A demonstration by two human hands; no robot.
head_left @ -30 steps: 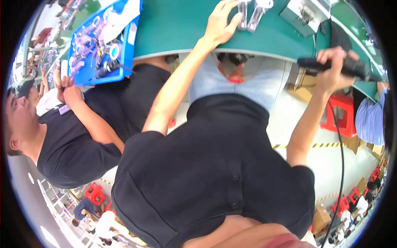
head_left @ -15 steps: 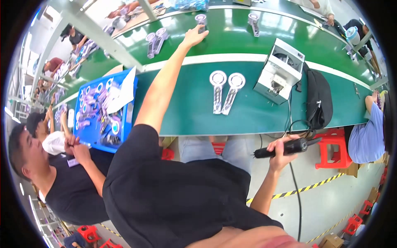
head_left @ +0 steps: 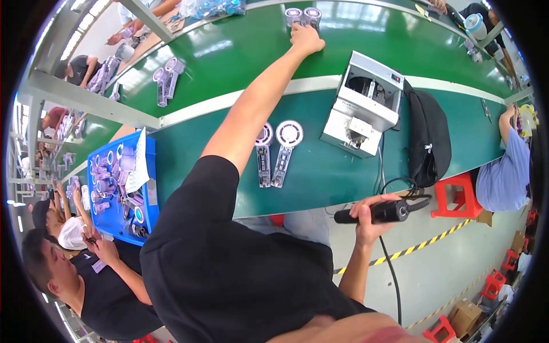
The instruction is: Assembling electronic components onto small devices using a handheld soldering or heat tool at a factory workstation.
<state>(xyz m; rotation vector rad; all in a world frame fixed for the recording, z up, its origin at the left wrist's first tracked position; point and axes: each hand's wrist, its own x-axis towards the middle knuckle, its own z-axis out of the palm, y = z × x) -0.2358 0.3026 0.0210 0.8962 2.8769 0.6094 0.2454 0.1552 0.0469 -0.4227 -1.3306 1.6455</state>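
Observation:
My left hand point(head_left: 307, 40) stretches to the far side of the green bench, its fingers closed at the handle of a pale purple handheld fan point(head_left: 293, 16). A second handheld fan point(head_left: 312, 15) stands right beside it, its handle partly behind the hand. In my right hand point(head_left: 369, 220), off the near bench edge, is a black electric screwdriver point(head_left: 389, 212) with a cable. Two open fan bodies lie side by side on the near bench: the right one point(head_left: 283, 157) shows its inner parts, and the left one point(head_left: 263, 163) is partly covered by my left arm.
A white box-shaped machine point(head_left: 366, 106) stands right of the fan bodies, beside a black bag point(head_left: 429, 137). At left, a blue bin point(head_left: 150, 188) holds many fan parts and a paper sheet. Another fan pair point(head_left: 167, 83) lies beyond it. A co-worker point(head_left: 97, 286) sits close left.
My left hand has moved right with a fan, which now stands against the other one. The view has shifted. The screwdriver stays in my right hand.

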